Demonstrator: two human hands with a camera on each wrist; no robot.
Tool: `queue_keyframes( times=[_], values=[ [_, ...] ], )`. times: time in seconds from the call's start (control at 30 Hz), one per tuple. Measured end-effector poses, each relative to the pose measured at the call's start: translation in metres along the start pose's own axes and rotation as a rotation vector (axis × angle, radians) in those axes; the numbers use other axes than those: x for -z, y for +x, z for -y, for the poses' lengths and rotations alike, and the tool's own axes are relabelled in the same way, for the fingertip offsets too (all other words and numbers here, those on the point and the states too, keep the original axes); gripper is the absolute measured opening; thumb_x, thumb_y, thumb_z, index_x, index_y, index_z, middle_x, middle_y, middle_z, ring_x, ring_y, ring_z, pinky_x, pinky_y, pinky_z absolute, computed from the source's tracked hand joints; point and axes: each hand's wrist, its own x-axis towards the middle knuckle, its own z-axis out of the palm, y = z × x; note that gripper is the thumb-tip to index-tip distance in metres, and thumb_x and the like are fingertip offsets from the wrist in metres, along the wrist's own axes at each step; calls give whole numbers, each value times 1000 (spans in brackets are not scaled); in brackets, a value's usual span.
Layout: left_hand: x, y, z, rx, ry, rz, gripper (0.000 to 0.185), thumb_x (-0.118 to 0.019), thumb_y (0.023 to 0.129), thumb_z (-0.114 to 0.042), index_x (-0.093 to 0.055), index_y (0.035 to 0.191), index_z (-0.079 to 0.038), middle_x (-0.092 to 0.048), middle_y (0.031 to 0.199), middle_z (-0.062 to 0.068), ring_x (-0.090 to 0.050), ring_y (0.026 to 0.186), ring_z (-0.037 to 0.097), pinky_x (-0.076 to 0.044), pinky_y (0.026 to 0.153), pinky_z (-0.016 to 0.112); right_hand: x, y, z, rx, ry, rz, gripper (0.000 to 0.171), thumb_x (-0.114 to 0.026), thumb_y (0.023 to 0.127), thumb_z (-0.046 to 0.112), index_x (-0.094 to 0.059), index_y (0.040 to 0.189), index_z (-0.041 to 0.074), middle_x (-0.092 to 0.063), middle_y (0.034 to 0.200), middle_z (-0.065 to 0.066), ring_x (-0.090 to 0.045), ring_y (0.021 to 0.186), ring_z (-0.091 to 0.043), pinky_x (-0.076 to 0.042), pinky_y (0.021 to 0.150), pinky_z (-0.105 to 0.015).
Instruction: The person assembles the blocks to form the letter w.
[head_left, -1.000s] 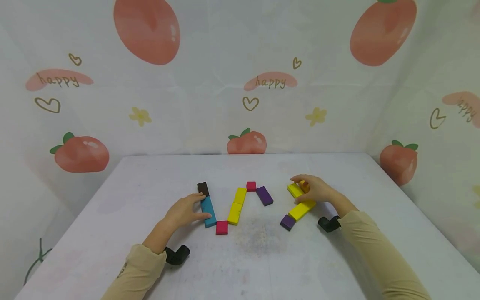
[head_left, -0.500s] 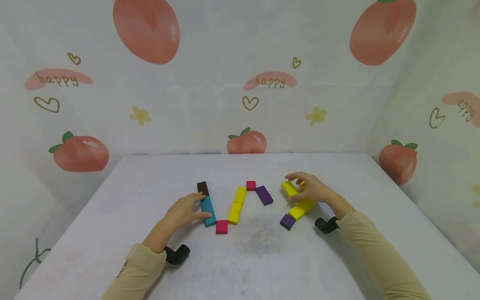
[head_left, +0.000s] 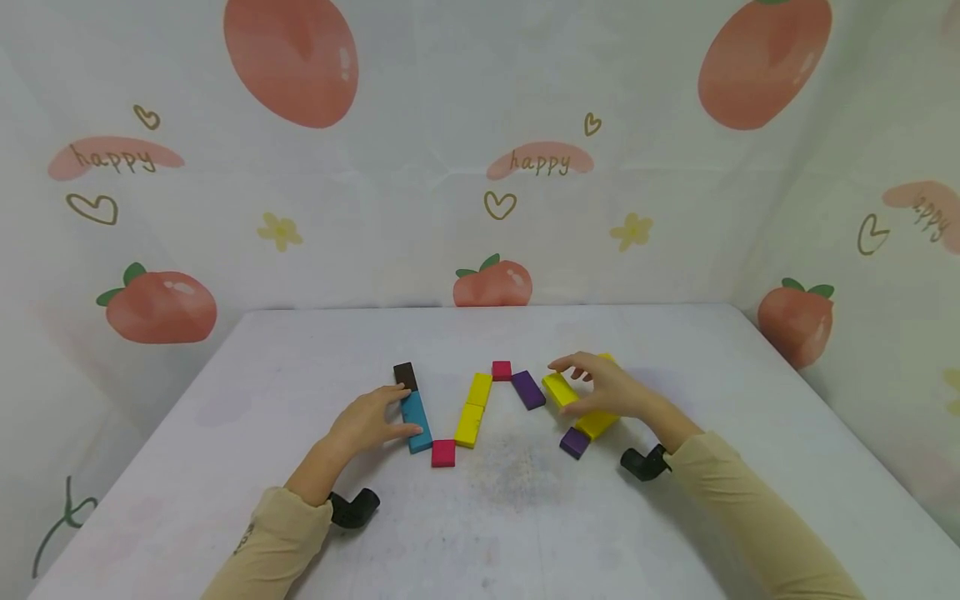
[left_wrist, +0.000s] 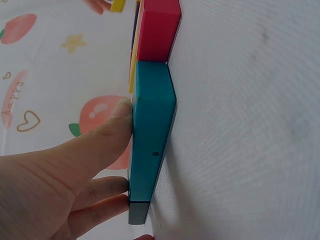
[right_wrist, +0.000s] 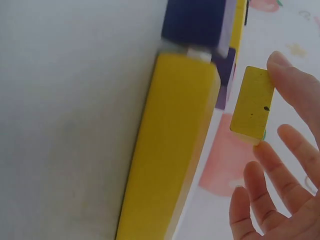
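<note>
My left hand [head_left: 367, 422] rests on the row's left end, its thumb on top of the blue block [head_left: 416, 425] and fingertips near the joint with the black block [head_left: 405, 375]. My right hand [head_left: 613, 390] pinches a yellow block [right_wrist: 252, 102] between thumb and fingertip. In the right wrist view this block shows raised beside a longer yellow block [right_wrist: 167, 150] on the table. In the head view the held block lies just right of a purple block [head_left: 528, 390]. A small purple block [head_left: 574, 443] adjoins the near end of the longer yellow one.
Between the hands, a zigzag row includes a near red block [head_left: 443, 452], two yellow blocks [head_left: 469, 426] end to end and a far red block [head_left: 502, 371]. Another yellow piece [head_left: 607, 359] shows behind the right hand. Black wrist mounts [head_left: 354, 508] hang low over the white table [head_left: 517, 533].
My right hand has moved left with the yellow block, bringing it close to the purple block. More of the yellow piece behind that hand shows. My left hand stays put.
</note>
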Motion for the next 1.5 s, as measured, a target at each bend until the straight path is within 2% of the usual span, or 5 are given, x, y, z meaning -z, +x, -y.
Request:
queue_keyframes(
  times=[0.3, 0.53, 1.1, 1.5],
  values=[
    [0, 0, 1, 6, -15, 3, 68, -72, 80, -37, -49, 134, -3, -45, 141, 22, -41, 130, 42, -38, 105, 56, -10, -1, 5, 18, 3, 5, 62, -79, 73, 22, -54, 127, 6, -59, 124, -11, -54, 100, -22, -49, 86, -32],
    [-1, 1, 2, -20, -9, -10, 66, -72, 79, -36, -51, 132, -2, -46, 140, 22, -42, 129, 42, -39, 105, 54, -13, -3, 8, 45, 11, 26, 61, -79, 75, 23, -53, 127, 6, -57, 125, -13, -54, 101, -25, -49, 87, -38],
    [-1, 1, 2, -13, -2, -4, 66, -72, 80, -36, -51, 132, -2, -45, 141, 22, -42, 129, 42, -38, 105, 54, -17, -8, 14, 41, -5, 87, 64, -79, 73, 27, -52, 127, 5, -58, 122, -12, -55, 99, -22, -50, 87, -32],
    [-1, 1, 2, -13, -1, -4, 67, -72, 80, -37, -50, 133, -2, -45, 140, 23, -42, 129, 42, -39, 104, 55, -22, -9, 13, 139, -30, 91, 62, -79, 73, 29, -53, 124, 4, -60, 121, -12, -56, 96, -22, -51, 85, -32]
  ],
)
